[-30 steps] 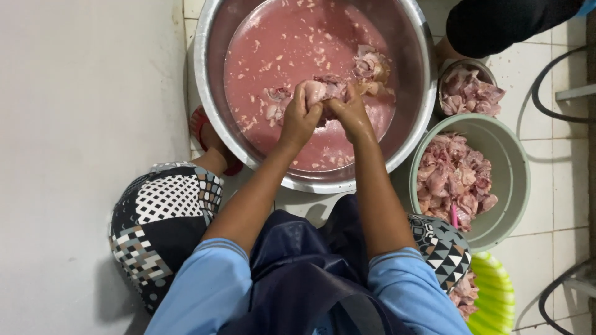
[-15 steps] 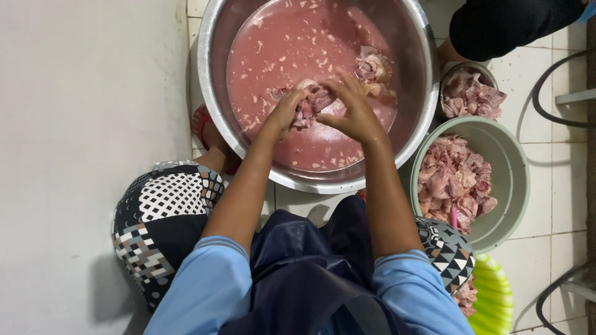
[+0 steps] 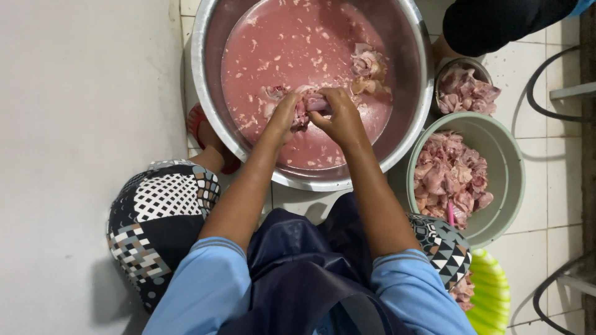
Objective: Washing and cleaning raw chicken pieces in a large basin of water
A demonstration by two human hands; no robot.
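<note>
Both hands (image 3: pixel 313 115) clasp raw meat (image 3: pixel 308 104) over basin (image 3: pixel 205 80).

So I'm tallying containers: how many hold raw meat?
4: steel basin under both hands, small steel bowl upper right, grey-green bowl at right, yellow-green basket lower right, partly hidden by the knee.

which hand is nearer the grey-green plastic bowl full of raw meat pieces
Right. The right hand is in the big steel basin, on the side towards the grey-green plastic bowl; the left hand is farther away.
</note>
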